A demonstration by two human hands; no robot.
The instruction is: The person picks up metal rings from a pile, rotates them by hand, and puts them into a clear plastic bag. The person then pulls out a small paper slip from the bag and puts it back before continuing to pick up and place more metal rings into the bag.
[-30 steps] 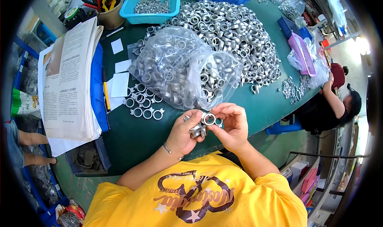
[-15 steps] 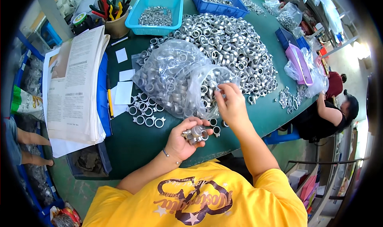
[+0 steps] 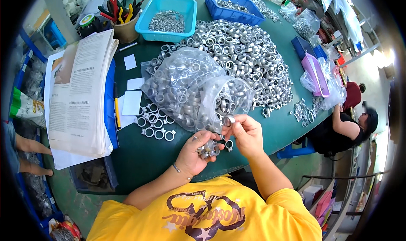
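Observation:
Several silvery metal rings (image 3: 208, 149) sit in my left hand (image 3: 193, 155), its fingers curled around them. Just to its right, my right hand (image 3: 248, 136) pinches one metal ring (image 3: 229, 121) between thumb and fingers. Beyond both hands lies a clear plastic bag (image 3: 182, 74) full of the same rings, its mouth turned toward me. A large heap of loose metal rings (image 3: 258, 63) spreads behind and right of the bag. A small group of rings (image 3: 155, 122) lies flat to the left of the bag.
A turquoise basket (image 3: 144, 32) and a blue basket (image 3: 260, 19) with small metal parts stand at the back. Newspapers (image 3: 80, 97) are stacked at left, near a pot of pliers (image 3: 125, 31). At right sit a pink basket (image 3: 314, 74) and another person (image 3: 344, 129).
My right hand has come back from the bag's mouth toward my left hand, now with a ring in its fingers. My left hand stays nearly in place with its rings.

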